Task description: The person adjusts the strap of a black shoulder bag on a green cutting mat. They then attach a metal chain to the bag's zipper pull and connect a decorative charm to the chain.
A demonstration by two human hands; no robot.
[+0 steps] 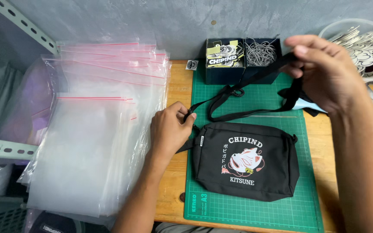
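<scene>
Black pouch bag [244,162] is lying limp on cutting mat [255,211]; judged light, soft. Strap [238,92] is being pinched by left hand [169,129] at buckle, by right hand [324,71] higher.

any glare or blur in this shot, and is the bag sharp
Head view: even, soft light; the black bag on the green cutting mat is sharp, its print crisp. Pale sheen on the clear zip bags at left, no hard glare. The right hand, raised nearer the camera with the strap, looks slightly soft; the left hand is clear.
</scene>
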